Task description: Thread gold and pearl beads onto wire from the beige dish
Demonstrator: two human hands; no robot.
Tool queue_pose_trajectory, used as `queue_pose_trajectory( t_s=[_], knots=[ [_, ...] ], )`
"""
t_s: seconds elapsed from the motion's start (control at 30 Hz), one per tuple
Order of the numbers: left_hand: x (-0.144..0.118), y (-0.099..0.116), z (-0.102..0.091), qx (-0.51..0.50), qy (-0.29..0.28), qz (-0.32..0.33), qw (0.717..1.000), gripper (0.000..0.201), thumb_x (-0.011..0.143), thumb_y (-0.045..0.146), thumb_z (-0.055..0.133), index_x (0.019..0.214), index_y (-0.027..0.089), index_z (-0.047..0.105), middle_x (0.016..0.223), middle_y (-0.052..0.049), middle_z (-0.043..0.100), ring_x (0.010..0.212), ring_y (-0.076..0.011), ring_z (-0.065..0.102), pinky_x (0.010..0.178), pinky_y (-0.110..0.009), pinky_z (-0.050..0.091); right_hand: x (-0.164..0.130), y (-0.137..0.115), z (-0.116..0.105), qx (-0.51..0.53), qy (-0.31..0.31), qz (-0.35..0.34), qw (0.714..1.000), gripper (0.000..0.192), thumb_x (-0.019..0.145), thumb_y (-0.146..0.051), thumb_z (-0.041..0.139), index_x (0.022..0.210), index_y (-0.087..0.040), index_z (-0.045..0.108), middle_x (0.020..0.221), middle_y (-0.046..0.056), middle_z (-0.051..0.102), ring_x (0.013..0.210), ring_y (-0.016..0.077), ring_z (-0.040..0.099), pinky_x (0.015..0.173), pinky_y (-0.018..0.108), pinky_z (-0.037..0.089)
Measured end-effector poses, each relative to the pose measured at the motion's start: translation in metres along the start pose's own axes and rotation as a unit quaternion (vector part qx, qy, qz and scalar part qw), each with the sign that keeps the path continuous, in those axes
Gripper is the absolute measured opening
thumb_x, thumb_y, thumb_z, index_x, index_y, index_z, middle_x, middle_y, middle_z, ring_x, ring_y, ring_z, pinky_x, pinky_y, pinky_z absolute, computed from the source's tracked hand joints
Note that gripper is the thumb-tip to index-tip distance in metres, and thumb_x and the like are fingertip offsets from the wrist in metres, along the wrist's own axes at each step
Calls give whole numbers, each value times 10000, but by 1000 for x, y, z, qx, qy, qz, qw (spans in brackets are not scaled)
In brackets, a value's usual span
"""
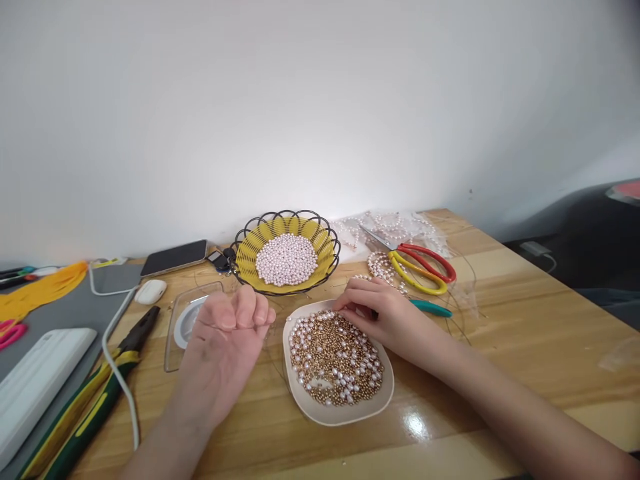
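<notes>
My left hand is turned palm up beside the dish, thumb and fingers pinched on a thin thread or wire, only faintly visible. My right hand reaches over the far right rim of a pale squarish dish. Its fingertips are pressed together at the beads, and what they hold is too small to make out. Inside the dish, small gold beads lie mixed with larger pearly pink beads. Behind it, a yellow basket with a black looped rim holds many pink beads.
Red-and-yellow-handled scissors lie at the back right by strung beads and a teal-handled tool. Left are a clear case, green-and-yellow pliers, a white cable, an earbud case and a phone.
</notes>
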State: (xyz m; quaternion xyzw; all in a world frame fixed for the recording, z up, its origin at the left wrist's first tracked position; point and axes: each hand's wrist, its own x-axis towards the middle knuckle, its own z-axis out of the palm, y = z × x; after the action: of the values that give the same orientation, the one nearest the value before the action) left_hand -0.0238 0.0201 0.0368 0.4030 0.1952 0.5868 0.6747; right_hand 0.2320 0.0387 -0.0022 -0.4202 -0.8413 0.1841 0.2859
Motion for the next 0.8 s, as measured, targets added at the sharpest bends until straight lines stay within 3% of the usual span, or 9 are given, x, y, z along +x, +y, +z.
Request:
queue_pose_trajectory(
  t_s=[0.23, 0.43, 0.53, 0.63, 0.8],
  knots=[
    [5, 7, -6, 73, -139, 35, 987, 237, 880, 370, 794, 713, 237, 691, 584, 49, 389, 591, -125, 415, 660, -254, 425, 1, 1, 3, 9, 10, -4, 1000, 141, 946, -100, 613, 893, -169, 724, 774, 21, 658, 688, 169, 608, 736, 354, 450],
    [8, 18, -9, 203, -130, 28, 970, 122, 939, 298, 726, 850, 215, 714, 727, -3, 553, 695, -148, 510, 678, -274, 429, 2, 1, 3, 2, 7, -5, 1000, 156, 955, -96, 599, 902, -172, 726, 808, 23, 685, 672, 158, 608, 771, 372, 441],
    [3, 32, 2, 265, -183, 49, 946, 71, 968, 266, 691, 915, 234, 725, 796, -17, 596, 761, -165, 556, 697, -286, 456, 2, 1, 4, 0, 11, -9, 1000, 171, 950, -66, 599, 901, -173, 723, 840, 31, 710, 700, 166, 629, 784, 377, 428],
    [-2, 42, 19, 317, -144, 87, 933, 50, 982, 281, 682, 967, 262, 725, 850, -16, 625, 816, -174, 558, 745, -294, 481, 2, 0, 6, 13, 21, -15, 1000, 163, 937, -64, 619, 903, -176, 732, 854, 36, 721, 732, 177, 643, 776, 370, 428],
    [-3, 46, 36, 340, -123, 113, 926, 48, 967, 294, 706, 937, 268, 732, 812, 0, 629, 789, -164, 556, 729, -276, 496, 2, -1, 6, 30, 22, -15, 999, 153, 923, -58, 639, 894, -171, 738, 856, 39, 726, 728, 176, 638, 770, 366, 446]
  ],
)
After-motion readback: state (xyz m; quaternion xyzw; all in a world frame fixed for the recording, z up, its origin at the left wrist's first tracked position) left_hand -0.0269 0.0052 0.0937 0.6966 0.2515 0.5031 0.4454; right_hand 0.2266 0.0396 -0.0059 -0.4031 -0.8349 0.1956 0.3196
